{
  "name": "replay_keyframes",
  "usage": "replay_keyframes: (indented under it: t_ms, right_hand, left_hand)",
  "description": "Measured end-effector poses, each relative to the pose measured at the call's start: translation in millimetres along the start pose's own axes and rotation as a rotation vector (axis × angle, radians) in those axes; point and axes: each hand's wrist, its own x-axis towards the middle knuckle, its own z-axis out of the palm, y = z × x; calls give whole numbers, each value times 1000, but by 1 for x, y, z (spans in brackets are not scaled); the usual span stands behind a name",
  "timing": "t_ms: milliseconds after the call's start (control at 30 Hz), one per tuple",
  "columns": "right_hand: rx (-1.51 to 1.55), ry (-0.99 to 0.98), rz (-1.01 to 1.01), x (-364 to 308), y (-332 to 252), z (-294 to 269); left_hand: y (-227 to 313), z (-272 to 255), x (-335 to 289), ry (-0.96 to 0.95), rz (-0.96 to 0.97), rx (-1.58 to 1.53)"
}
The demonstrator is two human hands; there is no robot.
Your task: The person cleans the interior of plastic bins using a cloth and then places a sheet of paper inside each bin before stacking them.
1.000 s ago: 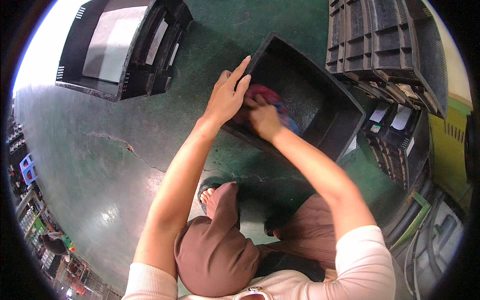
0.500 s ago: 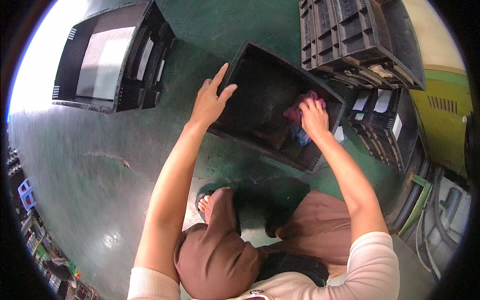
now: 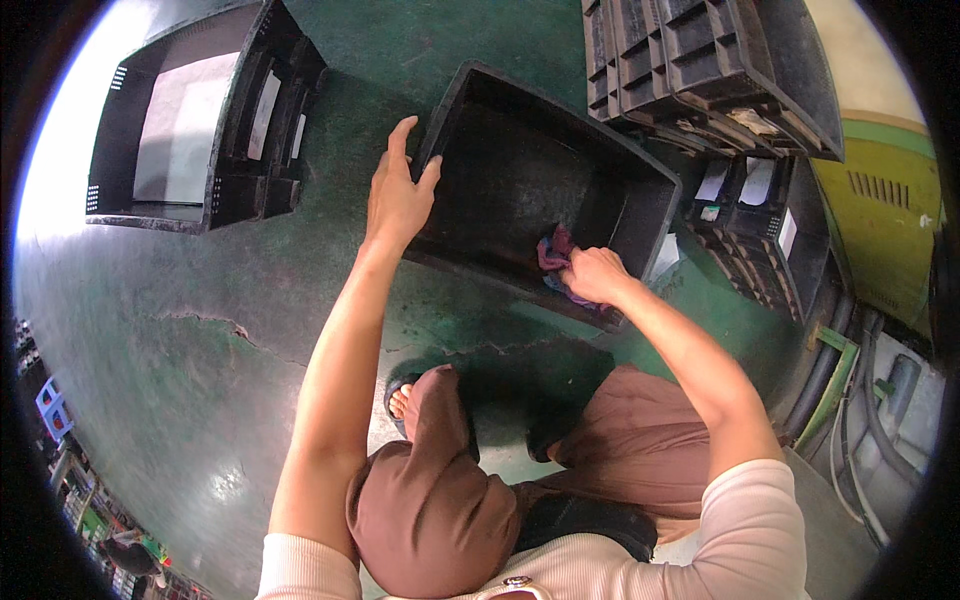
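A black plastic crate (image 3: 520, 165) sits on the floor before me, its open top facing up. Inside, near its lower right corner, a crumpled purple and blue cloth (image 3: 554, 250) is gripped by my right hand (image 3: 598, 275), pressed low against the near side. My left hand (image 3: 395, 205) is at the crate's left rim, index finger and thumb spread apart. The thumb tip meets the rim; the remaining fingers are partly hidden.
Another black crate (image 3: 215, 150) with white sheets stands at the left. Stacked black crates (image 3: 690, 75) rise at the upper right, beside more crates with labels (image 3: 755, 180). A yellow-green metal cabinet (image 3: 885, 210) and dark pipes (image 3: 830, 375) line the right side.
My right hand has moved the cloth left and nearer, from the crate's right end to its near side. My left thumb has drawn back toward the rim. The whole view has shifted slightly.
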Motion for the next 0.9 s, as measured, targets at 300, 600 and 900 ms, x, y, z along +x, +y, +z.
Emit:
replay_keyframes:
  t_ms: [300,600,900]
  right_hand:
    - [579,219,-17,69,-97,-24]
    - [1054,792,-270,-11,-161,-74]
    - [335,1227,-99,38,-225,-96]
  left_hand:
    - [-4,-1,3,53,162,90]
    - [-70,-21,-18,-202,-279,-915]
    - [-98,-3,-25,-184,-110,-950]
